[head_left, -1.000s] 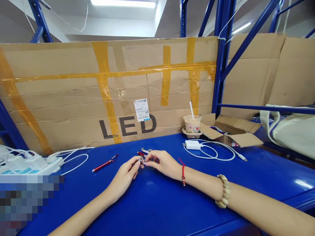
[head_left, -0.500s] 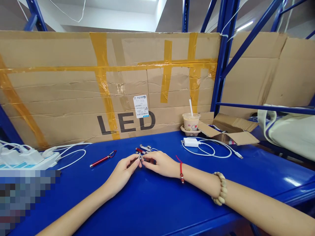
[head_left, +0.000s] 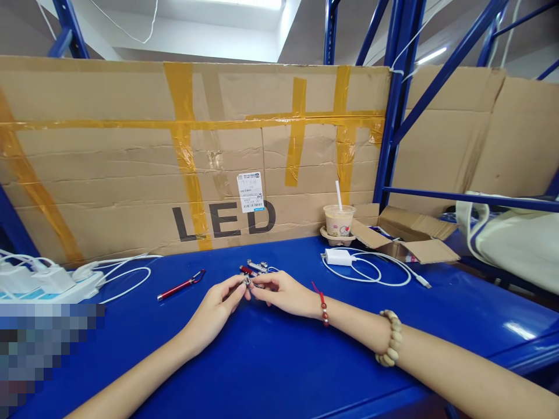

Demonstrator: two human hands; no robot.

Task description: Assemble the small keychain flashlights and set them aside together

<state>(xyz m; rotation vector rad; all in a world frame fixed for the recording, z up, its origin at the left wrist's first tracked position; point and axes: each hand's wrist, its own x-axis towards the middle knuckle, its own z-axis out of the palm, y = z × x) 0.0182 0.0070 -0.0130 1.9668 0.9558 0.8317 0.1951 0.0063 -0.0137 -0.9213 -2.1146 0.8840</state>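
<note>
Between the fingertips of both hands is a small silvery metal piece (head_left: 247, 281), too small to name more exactly. My left hand (head_left: 221, 301) pinches it from the left, thumb against forefinger. From the other side my right hand (head_left: 286, 294) has its fingers closed on it; part of their grip is hidden. Just behind the fingers lie several small metal parts (head_left: 258, 266), silvery, with a red metal tube (head_left: 248, 271) among them. To the left of my left hand a red pen-like rod with a clip loop (head_left: 181, 286) lies on the blue tabletop (head_left: 244, 366).
A white charger (head_left: 338, 256) with its looped cable lies right of centre, before a drink cup with a straw (head_left: 339, 220). An open cardboard box (head_left: 410, 233) sits at the back right. A power strip (head_left: 52, 285) with cables stands left. A large cardboard panel (head_left: 131, 174) closes off the back.
The view has tipped slightly, so everything sits a little lower in the picture. Both hands stay together on the small metal piece, with hardly any shift of the fingers.
</note>
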